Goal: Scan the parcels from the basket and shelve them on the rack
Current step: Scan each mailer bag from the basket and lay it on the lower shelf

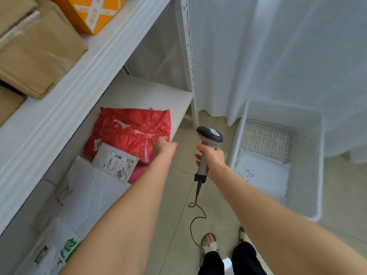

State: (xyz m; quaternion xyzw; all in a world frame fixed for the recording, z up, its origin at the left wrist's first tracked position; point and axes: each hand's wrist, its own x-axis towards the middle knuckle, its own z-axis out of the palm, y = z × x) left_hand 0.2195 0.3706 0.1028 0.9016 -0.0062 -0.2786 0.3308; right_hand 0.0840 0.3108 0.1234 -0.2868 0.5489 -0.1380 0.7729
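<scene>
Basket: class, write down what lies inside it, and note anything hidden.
One white parcel lies flat at the near end of the basket; the far end shows its bare perforated floor. Anything beneath the parcel is covered.

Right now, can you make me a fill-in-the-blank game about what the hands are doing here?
The left hand holds the red parcel on a white ____ of the rack.
The right hand grips a ____ with a cable.
The white parcel lies in the ____ on the floor.
Up high, the box beside the brown boxes is ____.
Missing words: shelf, scanner, basket, orange.
</scene>
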